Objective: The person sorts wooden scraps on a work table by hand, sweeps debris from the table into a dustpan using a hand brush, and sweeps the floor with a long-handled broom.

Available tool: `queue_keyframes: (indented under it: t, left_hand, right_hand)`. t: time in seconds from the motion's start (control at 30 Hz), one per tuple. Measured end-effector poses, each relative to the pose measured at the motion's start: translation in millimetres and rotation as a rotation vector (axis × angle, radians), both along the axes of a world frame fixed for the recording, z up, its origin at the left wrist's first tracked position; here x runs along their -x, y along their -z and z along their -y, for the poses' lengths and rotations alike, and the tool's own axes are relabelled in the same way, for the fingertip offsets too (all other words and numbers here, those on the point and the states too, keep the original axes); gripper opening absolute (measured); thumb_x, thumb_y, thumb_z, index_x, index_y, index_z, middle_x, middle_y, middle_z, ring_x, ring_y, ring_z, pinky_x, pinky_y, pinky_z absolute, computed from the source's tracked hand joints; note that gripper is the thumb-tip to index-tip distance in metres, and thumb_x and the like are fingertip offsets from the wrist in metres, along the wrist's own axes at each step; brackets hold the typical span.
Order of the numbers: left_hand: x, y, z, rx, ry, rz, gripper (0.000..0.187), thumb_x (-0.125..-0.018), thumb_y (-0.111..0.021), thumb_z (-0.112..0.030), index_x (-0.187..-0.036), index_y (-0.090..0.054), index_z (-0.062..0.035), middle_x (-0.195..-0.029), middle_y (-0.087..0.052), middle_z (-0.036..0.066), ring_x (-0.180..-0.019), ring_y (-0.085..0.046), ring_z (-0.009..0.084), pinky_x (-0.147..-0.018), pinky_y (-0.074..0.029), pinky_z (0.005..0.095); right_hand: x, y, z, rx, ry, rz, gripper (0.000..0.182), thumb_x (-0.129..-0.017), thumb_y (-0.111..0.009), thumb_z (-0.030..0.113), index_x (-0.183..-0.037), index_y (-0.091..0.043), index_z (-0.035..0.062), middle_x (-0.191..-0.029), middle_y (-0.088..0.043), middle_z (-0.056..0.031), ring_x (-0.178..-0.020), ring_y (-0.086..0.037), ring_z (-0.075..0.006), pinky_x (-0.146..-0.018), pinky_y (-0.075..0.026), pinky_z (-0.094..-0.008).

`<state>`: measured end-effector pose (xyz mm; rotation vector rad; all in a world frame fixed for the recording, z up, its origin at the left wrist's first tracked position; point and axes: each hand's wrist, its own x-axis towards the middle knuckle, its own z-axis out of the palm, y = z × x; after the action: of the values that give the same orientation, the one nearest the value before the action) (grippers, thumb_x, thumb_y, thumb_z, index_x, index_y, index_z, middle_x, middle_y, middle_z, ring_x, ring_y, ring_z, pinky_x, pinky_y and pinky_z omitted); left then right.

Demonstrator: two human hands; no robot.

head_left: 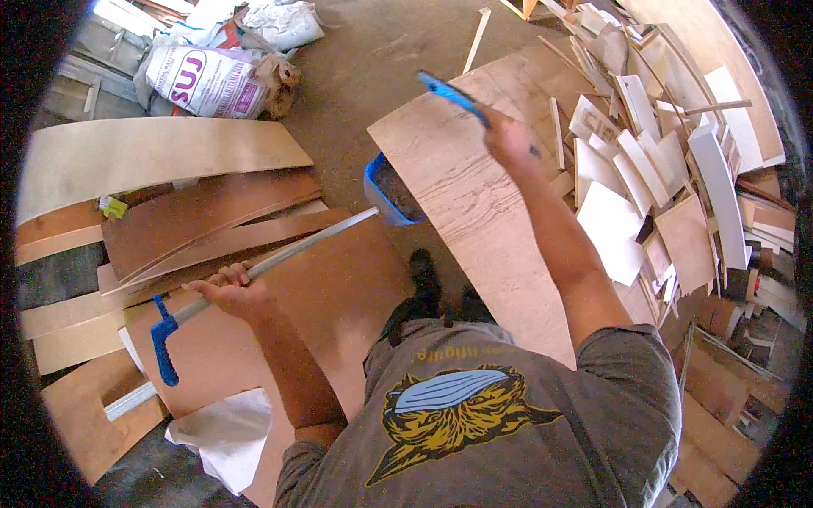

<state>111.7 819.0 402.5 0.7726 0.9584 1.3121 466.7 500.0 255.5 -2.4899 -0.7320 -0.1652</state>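
My left hand [229, 289] is closed around a long metal bar [309, 243], near the bar's lower left end. A blue clamp-like fitting [163, 341] is on that end, just beyond the hand. The bar reaches up and right over brown boards. My right hand [511, 140] is raised over a plywood sheet [495, 195] and grips a blue tool [453, 91] that points up and left. The tool is slightly blurred, so its exact kind is unclear.
A blue-rimmed bucket [391, 199] stands on the floor between the boards and the plywood. Wood offcuts [639, 161] are heaped at the right. A white sack [203, 80] lies at the upper left. A white sheet [227, 436] hangs at the lower left.
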Motion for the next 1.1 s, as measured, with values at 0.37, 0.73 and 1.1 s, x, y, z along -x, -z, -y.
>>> queue_keyframes:
  t: [0.37,0.73,1.1]
  left_hand:
    - [17.7,12.1,-18.4,0.020,-0.106,0.020,0.054,-0.098,-0.040,-0.061,-0.065,-0.027,-0.0203,-0.052,-0.023,-0.004,-0.043,-0.025,0.0128,-0.057,-0.037,0.0345]
    - [23.9,9.6,-0.1,-0.074,0.044,0.054,0.056,-0.098,-0.040,-0.062,-0.063,-0.026,-0.0208,-0.050,-0.020,-0.004,-0.043,-0.025,0.0127,-0.058,-0.037,0.0340]
    - [44.9,14.7,31.1,-0.072,0.090,0.015,0.056,-0.097,-0.044,-0.059,-0.062,-0.023,-0.0210,-0.049,-0.021,-0.004,-0.042,-0.024,0.0126,-0.057,-0.036,0.0336]
  right_hand:
    - [80.7,120.9,-41.2,0.134,-0.012,-0.257,0.048,-0.079,-0.056,0.010,-0.125,-0.061,0.0250,-0.099,-0.070,-0.0150,-0.080,-0.067,-0.0381,-0.072,-0.054,-0.0505]
    - [135.5,38.3,-39.8,-0.133,-0.161,-0.220,0.049,-0.077,-0.056,0.000,-0.122,-0.063,0.0172,-0.109,-0.068,-0.0147,-0.095,-0.067,-0.0360,-0.081,-0.055,-0.0440]
    - [146.8,51.6,123.5,0.193,0.137,0.030,0.052,-0.078,-0.055,0.002,-0.128,-0.056,0.0134,-0.097,-0.068,-0.0177,-0.080,-0.067,-0.0361,-0.070,-0.056,-0.0461]
